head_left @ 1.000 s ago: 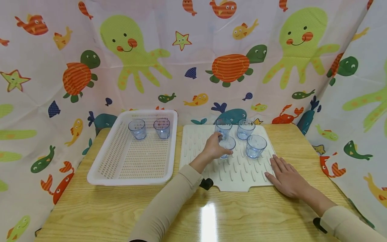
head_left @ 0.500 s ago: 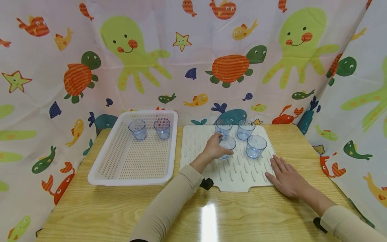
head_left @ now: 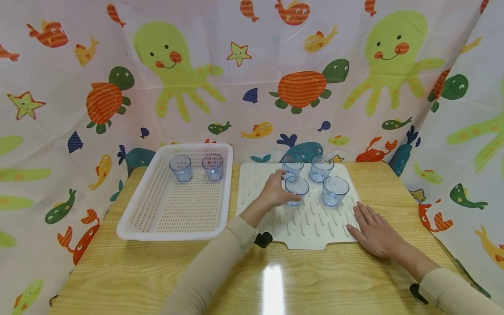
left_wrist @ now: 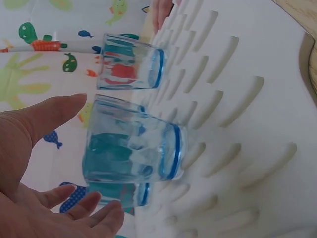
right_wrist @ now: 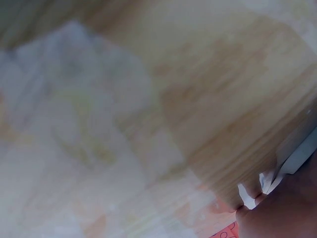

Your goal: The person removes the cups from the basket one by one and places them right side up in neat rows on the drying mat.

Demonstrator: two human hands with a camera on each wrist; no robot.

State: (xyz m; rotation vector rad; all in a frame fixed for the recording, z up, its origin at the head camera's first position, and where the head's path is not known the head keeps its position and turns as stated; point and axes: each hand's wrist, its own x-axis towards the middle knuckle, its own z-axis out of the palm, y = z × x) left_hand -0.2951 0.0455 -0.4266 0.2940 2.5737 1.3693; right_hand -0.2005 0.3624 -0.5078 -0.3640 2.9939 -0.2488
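Observation:
In the head view, a ribbed white draining mat (head_left: 307, 235) carries several clear blue-tinted drinking glasses, all standing upright. My left hand (head_left: 273, 191) is beside the front-left glass (head_left: 298, 187). The left wrist view shows thumb and fingers spread either side of this glass (left_wrist: 130, 148), with a gap between them and its wall. Behind it stands one glass (head_left: 293, 163), partly covered by my fingers; another glass (head_left: 322, 168) is at the back right and a further glass (head_left: 335, 190) at the front right. My right hand (head_left: 375, 236) lies flat, fingertips at the mat's right edge.
A white perforated plastic basket (head_left: 169, 236) sits left of the mat. Inside, near its back wall, are two similar glasses (head_left: 181, 168). Beneath everything is a wooden table (head_left: 315, 280). A curtain (head_left: 232, 78) printed with sea animals hangs behind and at both sides.
My left hand has loosened from the front-left glass and drawn slightly to the left, while that glass stays on the mat. My right hand has not moved.

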